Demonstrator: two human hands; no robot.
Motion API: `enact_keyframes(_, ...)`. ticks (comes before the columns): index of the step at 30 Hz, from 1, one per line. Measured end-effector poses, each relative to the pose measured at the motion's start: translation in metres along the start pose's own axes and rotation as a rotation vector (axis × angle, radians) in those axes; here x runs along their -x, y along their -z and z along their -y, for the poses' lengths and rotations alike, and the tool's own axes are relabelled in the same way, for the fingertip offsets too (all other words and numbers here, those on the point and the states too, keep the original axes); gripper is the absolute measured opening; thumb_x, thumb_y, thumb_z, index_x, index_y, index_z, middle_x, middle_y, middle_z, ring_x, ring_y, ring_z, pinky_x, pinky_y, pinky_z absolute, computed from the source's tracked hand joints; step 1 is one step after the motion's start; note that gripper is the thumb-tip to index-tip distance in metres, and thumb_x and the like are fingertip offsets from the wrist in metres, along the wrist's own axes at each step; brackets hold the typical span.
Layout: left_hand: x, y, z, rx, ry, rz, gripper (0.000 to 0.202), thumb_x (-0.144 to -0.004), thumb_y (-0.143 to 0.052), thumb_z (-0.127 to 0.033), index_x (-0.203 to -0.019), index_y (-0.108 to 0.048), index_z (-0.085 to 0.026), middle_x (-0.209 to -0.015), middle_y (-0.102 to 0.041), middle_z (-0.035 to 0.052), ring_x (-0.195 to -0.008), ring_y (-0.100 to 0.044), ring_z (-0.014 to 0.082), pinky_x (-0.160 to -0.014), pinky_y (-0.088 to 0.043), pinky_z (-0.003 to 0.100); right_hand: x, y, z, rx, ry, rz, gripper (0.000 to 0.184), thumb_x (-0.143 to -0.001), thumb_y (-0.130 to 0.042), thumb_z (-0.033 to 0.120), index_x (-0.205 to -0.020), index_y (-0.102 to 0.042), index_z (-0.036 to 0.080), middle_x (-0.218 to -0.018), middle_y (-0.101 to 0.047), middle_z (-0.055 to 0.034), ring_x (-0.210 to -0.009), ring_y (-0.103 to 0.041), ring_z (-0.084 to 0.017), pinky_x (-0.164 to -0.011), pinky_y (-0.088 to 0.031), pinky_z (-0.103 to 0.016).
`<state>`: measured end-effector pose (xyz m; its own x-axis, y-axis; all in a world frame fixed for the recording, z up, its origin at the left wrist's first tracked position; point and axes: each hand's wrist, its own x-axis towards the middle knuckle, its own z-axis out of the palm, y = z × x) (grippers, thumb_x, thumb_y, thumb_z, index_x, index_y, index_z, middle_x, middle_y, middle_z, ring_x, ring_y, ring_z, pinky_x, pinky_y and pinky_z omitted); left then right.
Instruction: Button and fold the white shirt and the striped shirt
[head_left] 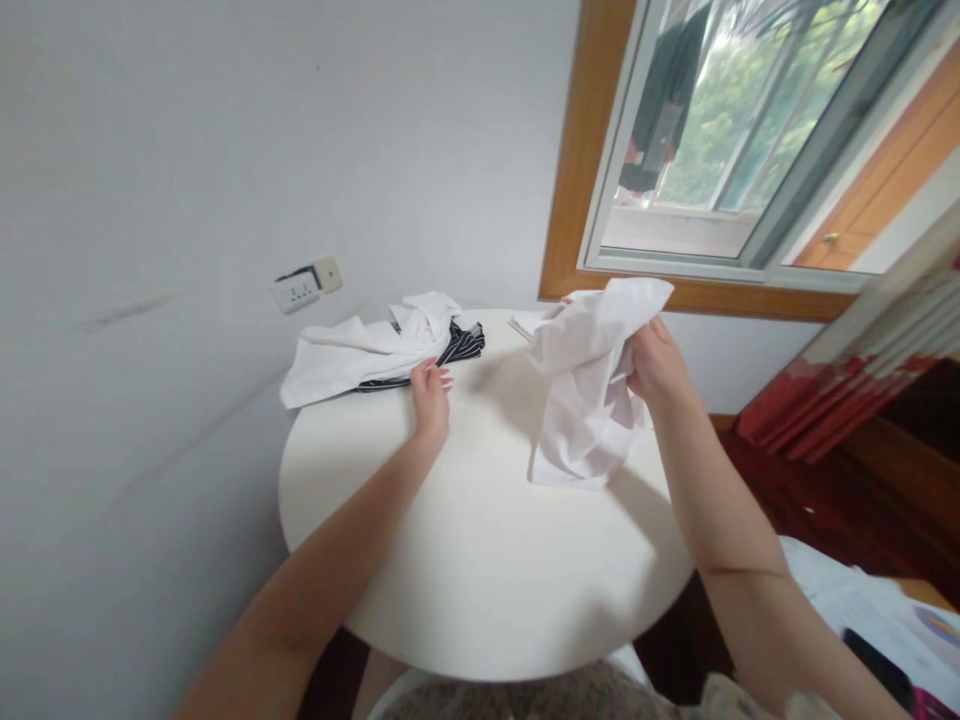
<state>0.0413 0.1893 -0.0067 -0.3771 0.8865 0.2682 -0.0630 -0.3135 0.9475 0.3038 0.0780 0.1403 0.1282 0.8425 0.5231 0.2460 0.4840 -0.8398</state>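
Observation:
My right hand (pixel 658 358) grips a crumpled white cloth (pixel 585 400) and holds it up over the right side of the round white table (pixel 480 560). The cloth's lower end hangs down to about the tabletop. My left hand (pixel 431 392) is at the near edge of a heap at the back left, its fingers a little apart with nothing plainly in them. That heap is another white cloth (pixel 352 355) lying loosely on a black-and-white striped cloth (pixel 463 342). Whether my left fingertips touch the heap I cannot tell.
A wall with a power socket (pixel 298 291) stands behind the table on the left. At the back right is a wood-framed window (pixel 570 200). A curtain (pixel 840 370) hangs farther right. Papers (pixel 862 610) and a dark phone-like object (pixel 877 665) lie at the lower right.

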Motion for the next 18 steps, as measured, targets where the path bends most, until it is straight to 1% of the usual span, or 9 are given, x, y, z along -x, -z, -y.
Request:
enact_keyframes(2,-0.007,0.008,-0.011,0.053,0.048,-0.085,0.029,-0.088,-0.038,-0.033,-0.113,-0.048,-0.024,-0.099,-0.060,0.0050,-0.079,-0.061,0.0127,-0.067,-0.050,0.025,0.041,-0.006,0.027,-0.137,0.051,0.261,0.046,-0.090,-0.041,0.056,-0.121,-0.056,0.027,-0.116,-0.064,-0.0072,-0.109,-0.059,-0.022,-0.093,-0.047,-0.038)
enact_keyframes(5,-0.014,0.016,-0.026,0.057,-0.014,-0.130,0.029,-0.089,-0.036,-0.034,-0.113,-0.049,-0.024,-0.097,-0.059,0.0043,-0.079,-0.061,0.0121,-0.068,-0.050,0.024,0.096,-0.020,0.042,-0.112,0.153,1.111,0.048,-0.086,-0.057,0.048,-0.128,-0.055,0.025,-0.136,-0.052,-0.0096,-0.127,-0.047,-0.023,-0.105,-0.037,-0.037)
enact_keyframes(7,-0.011,0.018,-0.035,0.015,-0.131,-0.081,0.027,-0.090,-0.037,-0.036,-0.107,-0.053,-0.022,-0.092,-0.060,0.0036,-0.077,-0.060,0.0119,-0.067,-0.049,0.023,0.119,-0.027,0.036,-0.014,0.212,1.461,0.048,-0.082,-0.066,0.040,-0.126,-0.058,0.023,-0.130,-0.057,-0.0103,-0.126,-0.048,-0.022,-0.105,-0.037,-0.033)
enact_keyframes(8,-0.008,0.018,-0.040,-0.026,-0.197,-0.005,0.026,-0.090,-0.039,-0.037,-0.102,-0.056,-0.021,-0.088,-0.061,0.0032,-0.076,-0.060,0.0119,-0.067,-0.049,0.023,0.125,-0.029,0.031,0.017,0.224,1.566,0.047,-0.081,-0.067,0.037,-0.125,-0.059,0.022,-0.125,-0.061,-0.0102,-0.123,-0.051,-0.021,-0.104,-0.038,-0.031)
enact_keyframes(9,-0.003,0.018,-0.044,-0.079,-0.253,0.110,0.026,-0.090,-0.041,-0.038,-0.098,-0.058,-0.021,-0.084,-0.061,0.0029,-0.074,-0.060,0.0120,-0.067,-0.049,0.023,0.128,-0.030,0.026,0.032,0.221,1.605,0.046,-0.082,-0.067,0.035,-0.125,-0.059,0.022,-0.121,-0.063,-0.0101,-0.120,-0.053,-0.020,-0.102,-0.040,-0.029)
enact_keyframes(11,0.008,0.016,-0.051,-0.211,-0.296,0.463,0.026,-0.088,-0.046,-0.041,-0.089,-0.062,-0.019,-0.076,-0.063,0.0027,-0.067,-0.059,0.0127,-0.064,-0.049,0.024,0.124,-0.028,0.018,0.047,0.177,1.537,0.045,-0.085,-0.063,0.033,-0.127,-0.057,0.021,-0.119,-0.064,-0.0096,-0.115,-0.057,-0.018,-0.098,-0.042,-0.027)
enact_keyframes(14,0.025,0.014,-0.057,-0.398,-0.229,0.985,0.026,-0.082,-0.055,-0.043,-0.081,-0.066,-0.020,-0.074,-0.067,0.0038,-0.062,-0.061,0.0151,-0.060,-0.049,0.026,0.108,-0.026,0.008,0.148,0.106,1.192,0.041,-0.091,-0.053,0.031,-0.132,-0.052,0.023,-0.124,-0.061,-0.0086,-0.107,-0.060,-0.016,-0.091,-0.046,-0.027)
enact_keyframes(16,0.032,0.014,-0.057,-0.506,-0.234,1.198,0.023,-0.079,-0.059,-0.042,-0.084,-0.070,-0.022,-0.080,-0.070,0.0043,-0.068,-0.062,0.0174,-0.062,-0.049,0.026,0.099,-0.031,-0.005,0.282,0.125,1.000,0.042,-0.093,-0.049,0.030,-0.135,-0.049,0.027,-0.134,-0.053,-0.0082,-0.104,-0.059,-0.016,-0.088,-0.047,-0.028)
enact_keyframes(18,0.035,0.014,-0.055,-0.581,-0.275,1.340,0.023,-0.076,-0.061,-0.040,-0.090,-0.071,-0.025,-0.086,-0.071,0.0042,-0.075,-0.063,0.0193,-0.065,-0.048,0.026,0.096,-0.040,-0.023,0.443,0.173,0.932,0.049,-0.092,-0.050,0.032,-0.140,-0.042,0.030,-0.143,-0.042,-0.0091,-0.104,-0.058,-0.017,-0.089,-0.046,-0.031)
